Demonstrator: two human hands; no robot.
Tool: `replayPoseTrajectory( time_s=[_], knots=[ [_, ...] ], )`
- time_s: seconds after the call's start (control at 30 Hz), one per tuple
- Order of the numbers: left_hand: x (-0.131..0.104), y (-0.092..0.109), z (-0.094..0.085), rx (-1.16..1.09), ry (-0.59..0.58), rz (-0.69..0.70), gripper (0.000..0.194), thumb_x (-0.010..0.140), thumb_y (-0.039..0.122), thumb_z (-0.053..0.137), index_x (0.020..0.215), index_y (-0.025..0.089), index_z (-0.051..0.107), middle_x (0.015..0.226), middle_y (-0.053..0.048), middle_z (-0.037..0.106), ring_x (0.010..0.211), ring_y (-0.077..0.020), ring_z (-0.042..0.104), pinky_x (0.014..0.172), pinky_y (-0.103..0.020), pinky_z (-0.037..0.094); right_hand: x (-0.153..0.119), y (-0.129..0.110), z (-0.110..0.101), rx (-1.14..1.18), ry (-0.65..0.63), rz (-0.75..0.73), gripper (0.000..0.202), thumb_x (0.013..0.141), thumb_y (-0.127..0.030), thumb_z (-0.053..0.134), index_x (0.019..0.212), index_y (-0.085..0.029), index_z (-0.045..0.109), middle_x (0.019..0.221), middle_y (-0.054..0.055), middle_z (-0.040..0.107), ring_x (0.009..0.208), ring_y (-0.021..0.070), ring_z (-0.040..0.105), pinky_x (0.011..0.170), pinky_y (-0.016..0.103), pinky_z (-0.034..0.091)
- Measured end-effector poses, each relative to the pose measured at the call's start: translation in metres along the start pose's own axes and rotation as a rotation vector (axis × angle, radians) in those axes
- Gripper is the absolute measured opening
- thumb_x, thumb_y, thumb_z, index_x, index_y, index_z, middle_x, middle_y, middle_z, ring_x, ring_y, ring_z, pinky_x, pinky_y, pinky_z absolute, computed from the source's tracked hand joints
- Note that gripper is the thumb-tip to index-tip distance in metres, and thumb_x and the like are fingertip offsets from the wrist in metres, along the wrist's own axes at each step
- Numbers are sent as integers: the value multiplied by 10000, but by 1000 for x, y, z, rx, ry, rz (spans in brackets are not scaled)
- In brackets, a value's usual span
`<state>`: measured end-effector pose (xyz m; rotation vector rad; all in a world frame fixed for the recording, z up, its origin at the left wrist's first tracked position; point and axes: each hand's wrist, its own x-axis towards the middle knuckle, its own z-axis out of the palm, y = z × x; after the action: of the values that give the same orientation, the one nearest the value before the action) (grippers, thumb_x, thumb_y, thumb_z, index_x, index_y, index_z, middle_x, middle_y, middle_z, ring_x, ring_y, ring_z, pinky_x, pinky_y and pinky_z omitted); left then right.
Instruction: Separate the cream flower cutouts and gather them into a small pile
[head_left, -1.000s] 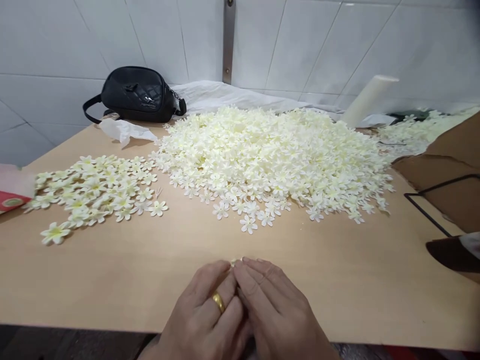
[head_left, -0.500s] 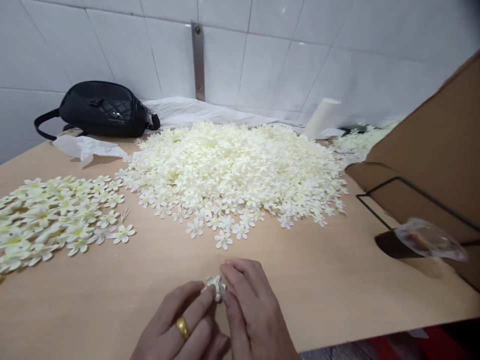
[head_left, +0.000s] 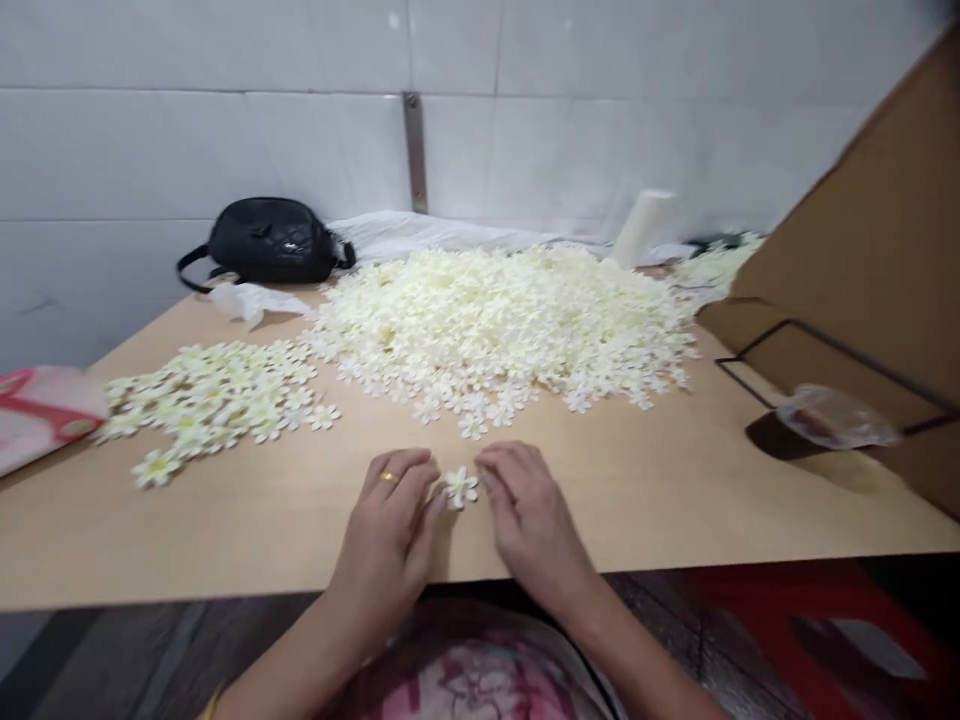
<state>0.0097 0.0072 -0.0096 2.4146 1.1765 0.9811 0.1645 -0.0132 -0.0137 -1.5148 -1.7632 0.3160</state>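
So, the single white flower (head_left: 461,487) lies on the table (head_left: 652,500) between the left hand (head_left: 386,535) and right hand (head_left: 536,530); roughly round, no long axis; the right looks slightly nearer; both half-curled, can't tell if either's pinching a petal; blur smears the contact, its underside's hidden; red-and-white packet (head_left: 45,425) gets cut off.

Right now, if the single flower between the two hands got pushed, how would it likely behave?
The flower is probably very light, being small with thin-looking petals. Those splayed petals suggest it would slide across the smooth-looking table rather than roll.
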Motion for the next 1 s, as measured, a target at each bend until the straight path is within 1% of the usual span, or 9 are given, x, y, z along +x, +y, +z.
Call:
replayPoseTrajectory(
  time_s=[0.17,0.3,0.5,0.57,0.63,0.7,0.77,0.87,1.0],
  knots=[
    [1,1,1,-14,-47,-72,114,778,152,460,872,170,521,976,-94,536,979,-208,428,846,-376,392,5,0,6,-70,-57,12,133,815,-211,422,861,-181,544,905,70,531,868,209,447,749,348,363],
    [-1,3,2,-57,-31,-87,126,790,129,428,870,166,518,959,-87,537,966,-192,426,849,-358,380,6,-7,11,-149,-95,-13,98,773,-188,469,849,-200,530,956,61,520,904,220,432,752,354,342],
    [5,0,0,-180,-72,-158,160,798,148,412,871,173,553,966,-77,542,978,-189,432,856,-343,362,4,-10,12,-51,-136,12,72,768,-134,436,730,-190,460,776,25,524,789,184,438,701,326,334],
    [15,-1,-3,-279,-119,-215,161,800,176,414,855,170,566,922,-70,551,944,-187,454,832,-325,368,8,-10,9,21,-150,35,96,772,-134,426,701,-191,456,733,15,521,762,175,444,687,315,340],
    [33,-1,-9,-455,-221,-294,170,807,218,408,818,164,569,813,-47,556,829,-167,491,759,-297,390,18,-10,1,145,-157,92,107,780,-147,421,693,-193,464,718,5,529,742,160,464,667,293,357],
    [56,-1,-16,-668,-330,-363,214,815,270,397,742,158,564,697,-15,530,706,-135,492,684,-264,392,36,-12,-9,266,-137,141,104,781,-171,434,687,-193,475,704,-8,538,712,142,487,637,266,373],
    [81,0,-22,-854,-364,-379,247,808,313,412,700,149,563,666,0,514,664,-112,483,661,-245,382,60,-15,-20,338,-72,152,88,769,-196,462,684,-192,485,687,-19,543,676,129,503,611,251,385],
    [114,-1,-23,-1042,-233,-372,178,739,310,523,755,144,586,699,-1,536,651,-95,487,650,-234,376,98,-17,-27,436,37,133,67,741,-226,506,690,-187,488,664,-24,533,619,122,507,572,247,402],
    [137,-13,-15,-1140,14,-417,167,630,234,623,760,134,589,607,24,513,569,-76,470,624,-229,379,133,-10,-16,651,75,127,126,741,-298,521,723,-175,496,664,-12,519,596,120,492,568,253,418]
  ],
)
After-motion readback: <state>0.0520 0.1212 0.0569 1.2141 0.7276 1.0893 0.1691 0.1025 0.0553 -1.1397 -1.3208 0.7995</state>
